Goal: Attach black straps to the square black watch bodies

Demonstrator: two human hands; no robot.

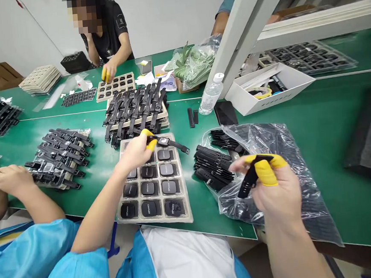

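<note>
My left hand (136, 150), with yellow finger covers, is closed on a watch (164, 141) whose black strap points to the right. The watch is over the far end of a beige tray (185, 199), whose compartments hold dark square watch heads (148, 187). My right hand (278, 189), also with yellow finger covers, pinches a black watch strap (248, 179) that hangs down at a slant. Beneath and beside this hand, a clear plastic bag (265, 137) lies on the table, with a pile of black straps (211, 164) at its mouth.
Stacked trays of strapped watches (134, 108) stand beyond my tray. A water bottle (212, 94) and white box (269, 87) are near a slanted post (238, 36). A co-worker's hands (7, 181) are at the left; another person (113, 37) works opposite.
</note>
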